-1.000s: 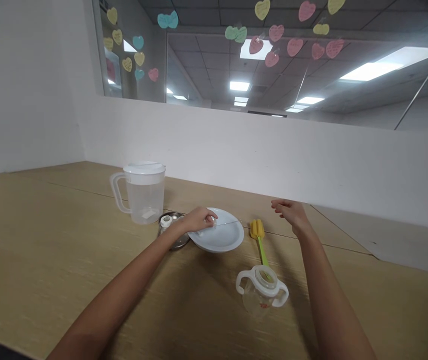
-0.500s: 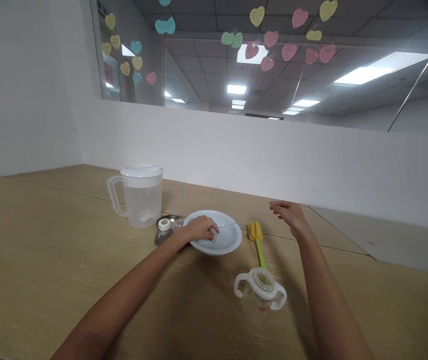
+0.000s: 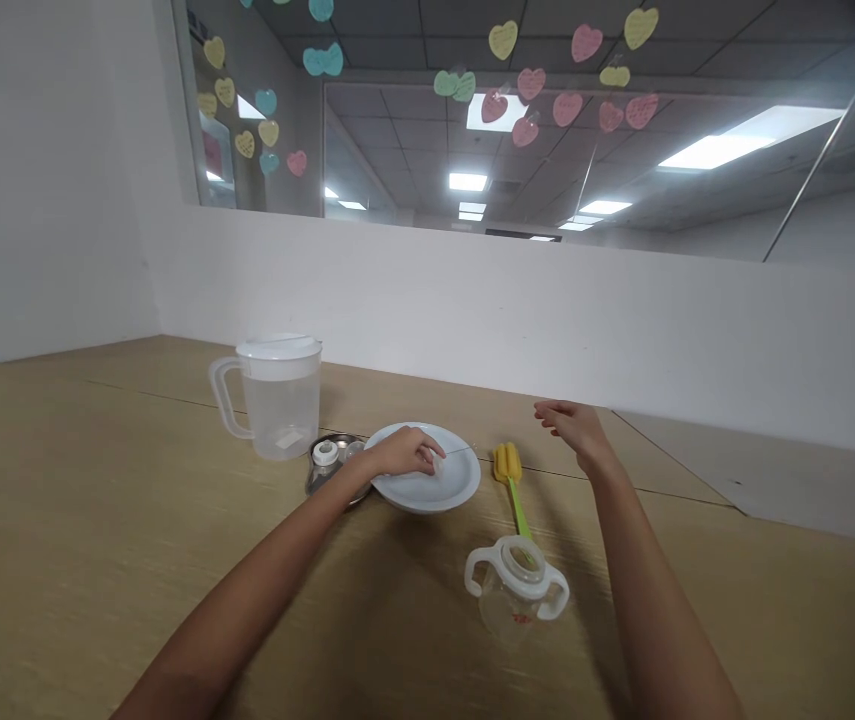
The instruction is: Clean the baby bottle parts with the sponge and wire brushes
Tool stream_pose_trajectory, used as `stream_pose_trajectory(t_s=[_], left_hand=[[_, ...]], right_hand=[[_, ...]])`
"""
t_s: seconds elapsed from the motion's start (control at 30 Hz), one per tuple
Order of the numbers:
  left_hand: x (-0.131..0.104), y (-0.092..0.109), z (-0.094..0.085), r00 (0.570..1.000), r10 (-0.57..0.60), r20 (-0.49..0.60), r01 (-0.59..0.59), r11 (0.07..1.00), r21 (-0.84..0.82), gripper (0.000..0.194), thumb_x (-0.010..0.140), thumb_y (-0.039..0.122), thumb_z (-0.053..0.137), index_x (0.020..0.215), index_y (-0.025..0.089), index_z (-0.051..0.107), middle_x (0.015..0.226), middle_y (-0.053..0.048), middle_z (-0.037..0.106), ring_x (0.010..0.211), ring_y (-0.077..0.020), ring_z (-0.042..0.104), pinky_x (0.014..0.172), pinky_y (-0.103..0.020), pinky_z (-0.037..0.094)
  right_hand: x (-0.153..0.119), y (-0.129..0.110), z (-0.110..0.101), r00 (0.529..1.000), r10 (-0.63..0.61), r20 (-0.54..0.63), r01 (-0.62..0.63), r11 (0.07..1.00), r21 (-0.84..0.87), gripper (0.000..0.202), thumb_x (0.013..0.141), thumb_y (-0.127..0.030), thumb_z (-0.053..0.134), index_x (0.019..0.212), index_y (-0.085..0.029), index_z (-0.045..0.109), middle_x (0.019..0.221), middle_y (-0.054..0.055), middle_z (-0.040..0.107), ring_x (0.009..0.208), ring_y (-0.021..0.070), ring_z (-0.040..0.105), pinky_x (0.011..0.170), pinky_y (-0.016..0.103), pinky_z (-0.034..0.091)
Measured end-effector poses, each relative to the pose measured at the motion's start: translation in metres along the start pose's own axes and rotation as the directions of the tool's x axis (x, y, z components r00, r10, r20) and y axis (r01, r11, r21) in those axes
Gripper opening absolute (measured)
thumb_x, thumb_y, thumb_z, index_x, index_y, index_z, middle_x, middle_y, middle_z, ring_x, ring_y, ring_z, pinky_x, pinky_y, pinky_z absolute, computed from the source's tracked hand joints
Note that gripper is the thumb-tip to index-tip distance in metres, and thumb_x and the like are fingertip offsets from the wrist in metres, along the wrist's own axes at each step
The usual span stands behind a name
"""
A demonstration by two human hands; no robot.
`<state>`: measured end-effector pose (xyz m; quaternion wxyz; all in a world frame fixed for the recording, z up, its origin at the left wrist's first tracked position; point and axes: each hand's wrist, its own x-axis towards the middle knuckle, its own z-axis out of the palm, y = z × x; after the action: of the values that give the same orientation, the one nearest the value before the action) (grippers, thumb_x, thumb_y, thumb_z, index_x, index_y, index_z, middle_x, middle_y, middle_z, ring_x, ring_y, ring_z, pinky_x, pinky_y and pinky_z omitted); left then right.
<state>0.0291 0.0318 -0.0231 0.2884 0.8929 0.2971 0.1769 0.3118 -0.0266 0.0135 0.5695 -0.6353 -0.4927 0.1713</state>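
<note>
My left hand (image 3: 408, 452) is low over the white bowl (image 3: 421, 503), its fingers closed on a small translucent piece (image 3: 438, 465). A thin, wire-like stick (image 3: 461, 450) reaches from beside those fingers past the bowl's right rim; whether the hand holds it too I cannot tell. My right hand (image 3: 573, 428) hovers above the table, right of the yellow sponge bottle brush (image 3: 507, 463), fingers loosely stretched and nothing visible in them. Nearer to me stands a clear baby bottle (image 3: 509, 605) with two white handles and an uncapped top, partly covering the brush's green handle.
A lidded translucent pitcher (image 3: 281, 405) stands at the left. Between it and the bowl lies a metal tray (image 3: 314, 487) with a white bottle collar (image 3: 325, 454) and a clear cap (image 3: 353, 452). Behind the wooden table (image 3: 97, 500) rises a white wall (image 3: 397, 300) with a window.
My left hand has shifted slightly within the bowl, and the translucent piece shows more at its fingertips. The right hand stays nearly still. The whole view has moved a little.
</note>
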Motion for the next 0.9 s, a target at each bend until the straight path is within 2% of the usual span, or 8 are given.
stream_pose_trajectory(t_s=[0.17, 0.3, 0.43, 0.53, 0.63, 0.73, 0.8, 0.9], left_hand=[[-0.011, 0.024, -0.026, 0.999, 0.01, -0.044, -0.013, 0.996, -0.084, 0.04, 0.07, 0.024, 0.064, 0.108, 0.01, 0.063, 0.089, -0.01, 0.071, 0.081, -0.0196, 0.064, 0.069, -0.025, 0.047], [-0.021, 0.052, -0.038, 0.974, 0.033, -0.226, -0.095, 0.959, -0.267, 0.042, 0.071, 0.029, 0.065, 0.107, 0.009, 0.063, 0.096, -0.011, 0.069, 0.088, -0.0208, 0.063, 0.078, -0.03, 0.048], [-0.028, 0.084, -0.034, 0.916, 0.065, -0.396, -0.221, 0.905, -0.363, 0.044, 0.07, 0.033, 0.068, 0.108, 0.011, 0.062, 0.099, -0.01, 0.068, 0.091, -0.0209, 0.062, 0.079, -0.03, 0.049], [-0.032, 0.104, -0.027, 0.878, 0.101, -0.467, -0.289, 0.891, -0.351, 0.042, 0.07, 0.032, 0.069, 0.107, 0.013, 0.064, 0.096, -0.009, 0.069, 0.088, -0.0196, 0.063, 0.079, -0.029, 0.049], [-0.036, 0.118, -0.022, 0.847, 0.14, -0.514, -0.351, 0.872, -0.342, 0.039, 0.072, 0.03, 0.068, 0.107, 0.013, 0.064, 0.096, -0.008, 0.069, 0.088, -0.0192, 0.063, 0.08, -0.029, 0.049], [-0.04, 0.127, -0.02, 0.84, 0.186, -0.51, -0.405, 0.84, -0.361, 0.04, 0.071, 0.031, 0.068, 0.107, 0.014, 0.064, 0.096, -0.008, 0.069, 0.088, -0.0201, 0.062, 0.079, -0.03, 0.05], [-0.042, 0.133, -0.018, 0.837, 0.208, -0.507, -0.431, 0.82, -0.376, 0.04, 0.069, 0.031, 0.069, 0.104, 0.013, 0.065, 0.095, -0.008, 0.069, 0.087, -0.0204, 0.062, 0.079, -0.03, 0.05], [-0.045, 0.141, -0.013, 0.837, 0.192, -0.511, -0.431, 0.808, -0.401, 0.043, 0.07, 0.029, 0.068, 0.109, 0.013, 0.063, 0.088, -0.006, 0.069, 0.084, -0.0188, 0.062, 0.079, -0.03, 0.05]], right_hand=[[-0.004, -0.007, 0.0, 1.0, -0.005, 0.011, 0.005, 1.0, -0.002, 0.021, 0.064, -0.03, 0.061, 0.075, -0.012, 0.066, 0.079, 0.009, 0.066, 0.066, 0.0152, 0.055, 0.058, 0.027, 0.042], [-0.01, -0.023, -0.002, 0.998, -0.022, 0.055, 0.023, 1.0, -0.006, 0.022, 0.068, -0.031, 0.061, 0.076, -0.012, 0.066, 0.078, 0.009, 0.065, 0.065, 0.014, 0.055, 0.062, 0.027, 0.043], [-0.032, -0.059, -0.009, 0.975, -0.092, 0.201, 0.096, 0.995, -0.01, 0.026, 0.072, -0.036, 0.061, 0.082, -0.013, 0.067, 0.08, 0.008, 0.066, 0.069, 0.0148, 0.057, 0.068, 0.029, 0.045], [-0.059, -0.094, -0.013, 0.897, -0.241, 0.371, 0.251, 0.968, 0.021, 0.034, 0.074, -0.043, 0.061, 0.094, -0.016, 0.066, 0.09, 0.007, 0.066, 0.082, 0.0173, 0.058, 0.075, 0.031, 0.045], [-0.088, -0.121, -0.01, 0.837, -0.369, 0.405, 0.386, 0.922, 0.043, 0.041, 0.075, -0.046, 0.061, 0.105, -0.019, 0.063, 0.099, 0.007, 0.065, 0.09, 0.0186, 0.058, 0.078, 0.033, 0.046], [-0.111, -0.135, -0.003, 0.798, -0.43, 0.422, 0.473, 0.881, 0.001, 0.047, 0.073, -0.045, 0.063, 0.113, -0.02, 0.058, 0.102, 0.007, 0.063, 0.083, 0.0181, 0.059, 0.069, 0.032, 0.048], [-0.121, -0.14, 0.0, 0.799, -0.471, 0.374, 0.534, 0.841, -0.083, 0.05, 0.072, -0.044, 0.065, 0.115, -0.02, 0.057, 0.105, 0.008, 0.062, 0.08, 0.0177, 0.058, 0.067, 0.031, 0.048], [-0.129, -0.144, -0.002, 0.805, -0.506, 0.311, 0.567, 0.81, -0.15, 0.048, 0.071, -0.04, 0.066, 0.114, -0.019, 0.058, 0.093, 0.005, 0.064, 0.074, 0.0158, 0.057, 0.065, 0.029, 0.047]])
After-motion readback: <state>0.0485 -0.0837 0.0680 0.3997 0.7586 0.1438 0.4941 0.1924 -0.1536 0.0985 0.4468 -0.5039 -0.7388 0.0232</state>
